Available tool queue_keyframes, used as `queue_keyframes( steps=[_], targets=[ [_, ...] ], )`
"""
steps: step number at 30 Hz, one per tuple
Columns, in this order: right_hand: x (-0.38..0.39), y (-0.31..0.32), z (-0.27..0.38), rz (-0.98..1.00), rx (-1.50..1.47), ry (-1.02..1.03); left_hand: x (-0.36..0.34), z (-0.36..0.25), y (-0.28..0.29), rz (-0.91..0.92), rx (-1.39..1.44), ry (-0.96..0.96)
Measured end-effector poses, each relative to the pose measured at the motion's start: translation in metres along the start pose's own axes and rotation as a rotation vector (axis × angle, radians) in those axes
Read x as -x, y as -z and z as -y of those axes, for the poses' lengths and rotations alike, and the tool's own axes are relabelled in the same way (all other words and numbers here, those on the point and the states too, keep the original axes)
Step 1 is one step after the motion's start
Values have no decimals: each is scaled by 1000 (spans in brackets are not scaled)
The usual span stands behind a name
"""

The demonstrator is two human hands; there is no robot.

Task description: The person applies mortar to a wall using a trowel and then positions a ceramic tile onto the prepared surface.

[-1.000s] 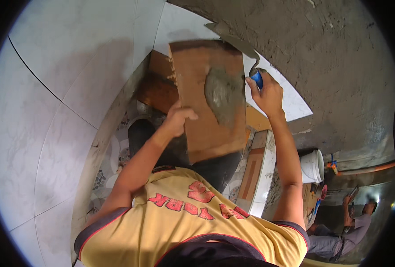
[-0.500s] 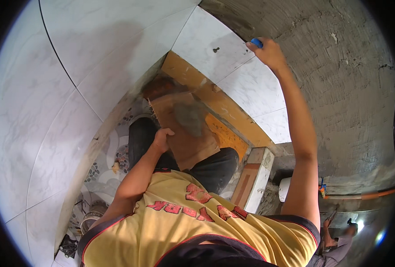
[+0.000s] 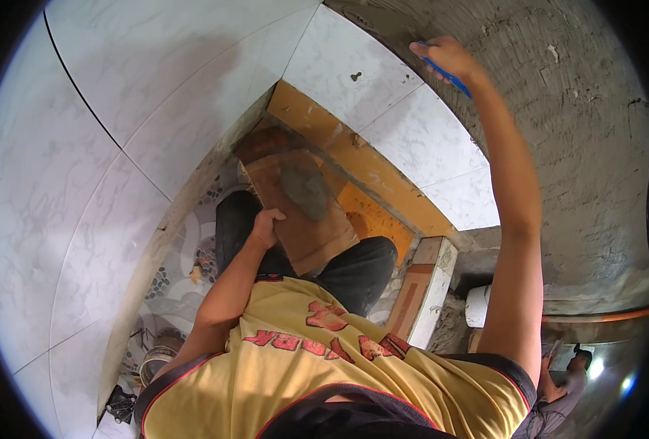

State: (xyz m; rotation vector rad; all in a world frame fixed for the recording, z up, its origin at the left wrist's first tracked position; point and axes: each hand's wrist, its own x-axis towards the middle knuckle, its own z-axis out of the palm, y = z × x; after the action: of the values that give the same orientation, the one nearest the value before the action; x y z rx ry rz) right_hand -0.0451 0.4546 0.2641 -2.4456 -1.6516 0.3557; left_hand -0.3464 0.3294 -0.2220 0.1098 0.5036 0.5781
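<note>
My left hand (image 3: 267, 225) is closed on the near-left edge of a flat brown board (image 3: 302, 238) held over my lap. A lump of wet grey mortar (image 3: 304, 192) lies on the board. Up at the right, my right hand (image 3: 449, 57) grips a tool with a blue handle (image 3: 452, 80), raised against the rough grey mortar-coated wall (image 3: 559, 124) just above the tiles. The tool's working end is hidden by the hand, so I cannot tell its exact kind. White marbled tiles (image 3: 398, 132) run along the wall's lower part.
Larger white tiles (image 3: 105, 197) cover the left wall. A tan ledge strip (image 3: 368, 157) edges the tiles, with an orange board (image 3: 368, 212) below. A box-like block (image 3: 421, 289) stands right of my knees. A bucket (image 3: 156, 358) is at lower left; another person (image 3: 562, 391) is at lower right.
My right hand has moved up and slightly right on the wall, and more of the blue handle shows. The board in my left hand has stayed nearly in place.
</note>
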Motion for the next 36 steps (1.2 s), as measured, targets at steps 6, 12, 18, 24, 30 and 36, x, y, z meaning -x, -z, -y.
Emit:
queue_keyframes(
  steps=[6,12,18,24,30,36],
  targets=[
    [28,-25,-39,-495,447,211,-4,7,11,-35,-23,-6],
    [61,-12,-41,-250,219,90,1,2,7,-19,1,30],
    [32,16,-64,-85,63,41,5,6,-12,-77,-106,53],
    [54,45,-68,-92,97,12,2,8,17,-8,-49,16],
    [137,10,-111,-663,473,393,17,-19,-41,205,-117,-107],
    [231,-66,-89,-227,93,140,28,-48,-184,324,-133,-210]
  ],
)
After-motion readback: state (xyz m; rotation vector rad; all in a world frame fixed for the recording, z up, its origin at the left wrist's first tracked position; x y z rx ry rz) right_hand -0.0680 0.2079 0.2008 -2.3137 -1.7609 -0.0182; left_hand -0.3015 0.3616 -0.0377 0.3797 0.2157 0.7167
